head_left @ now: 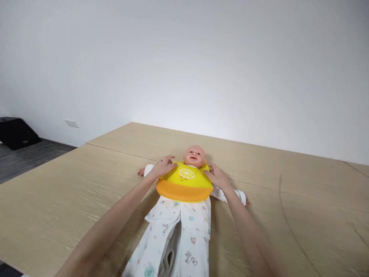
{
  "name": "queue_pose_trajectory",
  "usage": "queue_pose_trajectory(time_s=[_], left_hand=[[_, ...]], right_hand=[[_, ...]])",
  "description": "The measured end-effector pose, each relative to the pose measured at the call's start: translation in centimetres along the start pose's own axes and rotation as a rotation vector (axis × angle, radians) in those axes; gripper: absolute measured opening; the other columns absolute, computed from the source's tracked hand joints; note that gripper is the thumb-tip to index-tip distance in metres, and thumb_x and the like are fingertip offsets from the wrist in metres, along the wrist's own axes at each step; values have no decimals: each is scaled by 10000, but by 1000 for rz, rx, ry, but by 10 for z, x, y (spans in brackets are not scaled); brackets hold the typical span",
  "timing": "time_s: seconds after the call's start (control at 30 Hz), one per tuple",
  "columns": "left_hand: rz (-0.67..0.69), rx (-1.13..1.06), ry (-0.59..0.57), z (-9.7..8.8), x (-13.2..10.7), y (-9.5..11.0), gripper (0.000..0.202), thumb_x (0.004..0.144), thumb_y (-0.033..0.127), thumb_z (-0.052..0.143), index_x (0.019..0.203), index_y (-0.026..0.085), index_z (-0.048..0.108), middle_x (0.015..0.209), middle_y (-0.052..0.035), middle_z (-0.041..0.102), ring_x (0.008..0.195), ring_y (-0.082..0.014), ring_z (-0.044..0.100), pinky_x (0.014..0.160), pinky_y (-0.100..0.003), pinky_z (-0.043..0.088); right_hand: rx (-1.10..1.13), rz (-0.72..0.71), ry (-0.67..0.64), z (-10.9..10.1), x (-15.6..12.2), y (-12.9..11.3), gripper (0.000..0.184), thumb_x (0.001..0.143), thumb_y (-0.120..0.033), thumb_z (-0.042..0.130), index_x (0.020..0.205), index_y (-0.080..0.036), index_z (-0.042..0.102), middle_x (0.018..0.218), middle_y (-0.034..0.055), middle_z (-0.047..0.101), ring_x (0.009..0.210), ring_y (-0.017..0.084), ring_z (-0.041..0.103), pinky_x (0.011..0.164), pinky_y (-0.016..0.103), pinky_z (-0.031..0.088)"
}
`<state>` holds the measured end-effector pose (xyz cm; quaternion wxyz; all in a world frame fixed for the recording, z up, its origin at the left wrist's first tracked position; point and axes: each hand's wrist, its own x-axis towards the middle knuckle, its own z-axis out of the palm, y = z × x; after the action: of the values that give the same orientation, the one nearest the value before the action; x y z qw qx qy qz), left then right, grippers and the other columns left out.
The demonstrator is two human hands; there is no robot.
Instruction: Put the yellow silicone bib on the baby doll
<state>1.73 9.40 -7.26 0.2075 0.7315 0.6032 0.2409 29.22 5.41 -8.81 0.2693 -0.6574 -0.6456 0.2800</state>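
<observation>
A baby doll (194, 155) lies on its back, head toward the wall, arms spread to the sides. It wears a white patterned outfit (191, 231). Over its chest is a yellow bib (173, 175) with a white citrus-slice print and an orange pocket along the bottom. My left hand (163, 167) is at the bib's upper left edge, thumb over the front and fingers curled beside the doll's neck. At the opposite edge, my right hand (217, 176) has its thumb on the bib and its fingers bent by the shoulder. The bib's neck fastening is hidden.
The doll rests on a wide light wooden table (72, 184) with seams between its panels. Behind the table rises a white wall (201, 77) with a socket plate (71, 123). A black box-like object (19, 132) stands on the dark floor at far left.
</observation>
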Motion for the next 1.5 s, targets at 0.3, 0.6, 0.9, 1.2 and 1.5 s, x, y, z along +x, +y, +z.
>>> queue_pose_trajectory(time_s=[0.3, 0.6, 0.9, 1.2, 1.5], left_hand=[[365, 238, -516, -60, -52, 26, 639, 650, 556, 658, 1223, 290, 563, 1273, -45, 552, 1190, -249, 480, 993, -309, 356], [504, 453, -430, -48, -80, 56, 425, 594, 395, 659, 971, 205, 608, 944, -56, 643, 857, -238, 600, 750, -297, 435], [666, 406, -336, -50, -87, 62, 371, 671, 382, 625, 997, 205, 615, 975, -60, 611, 891, -225, 594, 787, -296, 437], [622, 314, -430, -43, -95, 57, 508, 631, 454, 705, 1086, 250, 610, 1069, -65, 625, 987, -259, 584, 868, -321, 429], [344, 39, -36, -45, -22, 57, 336, 865, 418, 424, 970, 173, 628, 984, -85, 676, 919, -212, 607, 813, -297, 437]], right_hand=[[-230, -385, -386, -38, -75, -67, 697, 685, -588, 635, 1272, -238, 497, 1322, 31, 478, 1210, 225, 421, 1011, 338, 332], [-484, -466, -392, -26, -89, -80, 417, 684, -272, 555, 1097, -224, 587, 1111, 17, 583, 995, 185, 513, 827, 292, 364], [-459, -400, -416, -44, -90, -71, 283, 646, -325, 623, 893, -210, 545, 892, -38, 611, 769, 117, 488, 648, 231, 304], [-376, -287, -488, -42, -94, -57, 421, 599, -363, 684, 978, -228, 561, 1019, -8, 606, 909, 165, 530, 767, 283, 396], [-89, -125, -372, -72, -65, -48, 432, 749, -436, 595, 1096, -178, 588, 1080, 75, 620, 940, 178, 585, 837, 290, 453]])
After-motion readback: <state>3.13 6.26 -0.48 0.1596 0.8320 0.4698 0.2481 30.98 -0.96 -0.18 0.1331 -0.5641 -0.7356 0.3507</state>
